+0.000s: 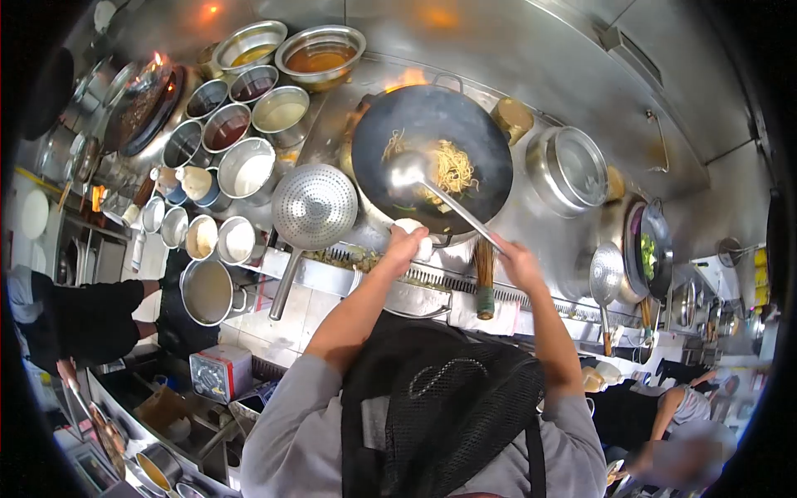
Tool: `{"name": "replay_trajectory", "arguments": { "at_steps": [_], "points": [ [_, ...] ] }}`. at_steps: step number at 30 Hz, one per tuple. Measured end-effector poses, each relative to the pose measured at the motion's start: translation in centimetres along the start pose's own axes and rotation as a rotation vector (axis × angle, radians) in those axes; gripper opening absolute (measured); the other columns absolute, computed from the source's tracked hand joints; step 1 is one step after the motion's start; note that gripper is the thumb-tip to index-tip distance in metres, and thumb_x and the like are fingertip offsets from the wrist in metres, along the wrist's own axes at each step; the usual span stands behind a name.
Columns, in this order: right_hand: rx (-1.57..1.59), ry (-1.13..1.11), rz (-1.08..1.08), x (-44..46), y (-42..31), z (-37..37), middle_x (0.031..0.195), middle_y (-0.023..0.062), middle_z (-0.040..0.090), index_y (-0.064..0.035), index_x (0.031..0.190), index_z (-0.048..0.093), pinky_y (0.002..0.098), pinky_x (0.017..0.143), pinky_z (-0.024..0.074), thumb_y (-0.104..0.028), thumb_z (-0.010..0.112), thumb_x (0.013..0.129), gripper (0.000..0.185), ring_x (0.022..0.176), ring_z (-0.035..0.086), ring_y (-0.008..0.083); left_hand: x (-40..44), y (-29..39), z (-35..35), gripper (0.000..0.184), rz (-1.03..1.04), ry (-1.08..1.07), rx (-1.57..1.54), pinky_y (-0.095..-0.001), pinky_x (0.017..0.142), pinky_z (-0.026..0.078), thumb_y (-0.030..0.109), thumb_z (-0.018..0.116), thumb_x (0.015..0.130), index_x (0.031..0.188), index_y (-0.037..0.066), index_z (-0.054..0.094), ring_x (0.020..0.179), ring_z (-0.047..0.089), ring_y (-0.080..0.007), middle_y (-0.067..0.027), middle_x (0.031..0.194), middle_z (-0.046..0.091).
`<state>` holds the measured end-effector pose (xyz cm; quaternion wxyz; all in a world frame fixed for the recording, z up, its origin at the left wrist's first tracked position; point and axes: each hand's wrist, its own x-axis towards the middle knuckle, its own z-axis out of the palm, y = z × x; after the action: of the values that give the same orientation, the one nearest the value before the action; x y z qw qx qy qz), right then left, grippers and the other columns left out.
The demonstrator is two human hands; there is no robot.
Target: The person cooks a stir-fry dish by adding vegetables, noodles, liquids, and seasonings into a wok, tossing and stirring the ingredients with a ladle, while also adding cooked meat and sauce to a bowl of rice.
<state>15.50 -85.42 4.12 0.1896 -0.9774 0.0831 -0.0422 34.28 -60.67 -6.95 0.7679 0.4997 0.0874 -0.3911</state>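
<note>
A large black wok (490,166) sits over a flame, with noodles (452,168) and bits of green inside. My left hand (405,247) is closed round a white cloth (413,228) at the wok's near edge. My right hand (516,264) grips the handle of a metal ladle (408,170), whose bowl is over the noodles. Between the hands, a bamboo brush (485,282) with a green-banded end hangs at the stove's front edge. Left of the wok, a perforated strainer (314,205) rests with its handle toward me.
Metal containers of sauces and seasonings (249,166) crowd the left. Steel bowls (579,168) stand right of the wok. Farther right are another strainer (606,272) and a wok with greens (647,253). People (79,311) stand at far left and lower right (664,411).
</note>
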Motion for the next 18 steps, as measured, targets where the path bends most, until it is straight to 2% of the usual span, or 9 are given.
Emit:
{"name": "replay_trajectory", "arguments": {
  "at_steps": [2, 4, 7, 10, 11, 12, 14, 16, 18],
  "points": [
    [-0.31, -0.069, 0.128, -2.2, -1.1, -4.8, 0.101, 0.0121, 0.067, -0.0411, 0.143, 0.059, 0.0508, 0.075, 0.057, -0.009, 0.064, 0.093, 0.06, 0.083, 0.07, 0.0384, 0.6, -0.7, 0.0, 0.044, 0.099, 0.071, 0.047, -0.0377, 0.066, 0.061, 0.006, 0.07, 0.091, 0.125, -0.003, 0.044, 0.085, 0.069, -0.0221, -0.0144, 0.104, 0.065],
    [-0.493, -0.107, 0.232, -3.5, -2.4, -9.0, 0.099, 0.0101, 0.067, -0.0393, 0.139, 0.062, 0.0499, 0.073, 0.0569, -0.008, 0.064, 0.091, 0.058, 0.08, 0.07, 0.0372, -0.1, 0.0, 0.7, 0.05, 0.057, 0.132, 0.079, -0.0375, 0.071, 0.06, 0.008, 0.073, 0.088, 0.127, -0.004, 0.043, 0.089, 0.068, -0.0231, -0.0138, 0.109, 0.064],
    [-0.543, -0.049, 0.204, -5.0, -8.3, -17.3, 0.095, 0.009, 0.066, -0.0331, 0.135, 0.068, 0.0489, 0.071, 0.0558, -0.007, 0.064, 0.09, 0.052, 0.078, 0.07, 0.0347, -0.2, 0.0, 0.8, 0.053, 0.045, 0.152, 0.06, -0.0388, 0.073, 0.061, 0.008, 0.073, 0.088, 0.128, -0.003, 0.041, 0.093, 0.067, -0.0241, -0.0149, 0.112, 0.063],
    [-0.444, -0.127, 0.282, -6.1, -14.9, -23.2, 0.093, 0.0096, 0.067, -0.0239, 0.133, 0.071, 0.0475, 0.073, 0.0547, -0.004, 0.07, 0.087, 0.05, 0.08, 0.07, 0.0339, -1.3, 1.3, 1.2, 0.048, -0.068, 0.069, -0.053, -0.0487, 0.073, 0.065, 0.005, 0.072, 0.089, 0.126, 0.0, 0.041, 0.092, 0.068, -0.0289, -0.0154, 0.108, 0.063],
    [-0.415, -0.215, 0.361, -6.5, -15.5, -23.7, 0.093, 0.0138, 0.068, -0.0219, 0.137, 0.068, 0.0485, 0.076, 0.0543, -0.004, 0.073, 0.086, 0.054, 0.082, 0.069, 0.0375, -1.8, 2.0, 1.1, 0.045, -0.13, -0.044, -0.117, -0.0539, 0.073, 0.066, 0.004, 0.07, 0.09, 0.124, 0.001, 0.041, 0.094, 0.068, -0.0317, -0.0167, 0.111, 0.06],
    [-0.423, -0.222, 0.364, -6.5, -15.0, -23.2, 0.093, 0.0138, 0.068, -0.0219, 0.137, 0.068, 0.0485, 0.076, 0.0543, -0.004, 0.073, 0.086, 0.054, 0.082, 0.069, 0.0375, -2.2, 2.7, 1.2, 0.045, -0.136, -0.047, -0.126, -0.0539, 0.073, 0.066, 0.004, 0.07, 0.09, 0.124, 0.001, 0.041, 0.094, 0.068, -0.0317, -0.0167, 0.111, 0.06],
    [-0.32, -0.225, 0.352, -6.7, -12.0, -19.6, 0.1, 0.0204, 0.071, -0.021, 0.14, 0.065, 0.0497, 0.08, 0.0544, -0.006, 0.074, 0.086, 0.056, 0.086, 0.068, 0.0428, -2.8, 3.4, 1.4, 0.045, -0.205, -0.102, -0.216, -0.0536, 0.075, 0.067, 0.005, 0.07, 0.091, 0.125, 0.002, 0.039, 0.097, 0.067, -0.0325, -0.0184, 0.116, 0.057],
    [-0.171, -0.127, 0.27, -5.5, -6.4, -13.4, 0.112, 0.0246, 0.072, -0.0143, 0.144, 0.06, 0.0474, 0.082, 0.0553, -0.007, 0.074, 0.089, 0.058, 0.088, 0.071, 0.041, -2.6, 2.9, 1.1, 0.047, -0.193, -0.099, -0.226, -0.0532, 0.076, 0.067, 0.007, 0.069, 0.093, 0.127, 0.004, 0.037, 0.099, 0.066, -0.0338, -0.0195, 0.12, 0.054],
    [0.116, 0.063, 0.198, -5.4, 0.4, -5.4, 0.111, 0.022, 0.075, -0.0057, 0.146, 0.057, 0.0404, 0.076, 0.0565, -0.008, 0.07, 0.094, 0.054, 0.083, 0.072, 0.0283, -3.0, 3.3, 1.1, 0.047, -0.226, -0.075, -0.195, -0.0533, 0.077, 0.066, 0.007, 0.069, 0.093, 0.127, 0.004, 0.038, 0.099, 0.066, -0.0353, -0.0199, 0.119, 0.053]
  ]
}}
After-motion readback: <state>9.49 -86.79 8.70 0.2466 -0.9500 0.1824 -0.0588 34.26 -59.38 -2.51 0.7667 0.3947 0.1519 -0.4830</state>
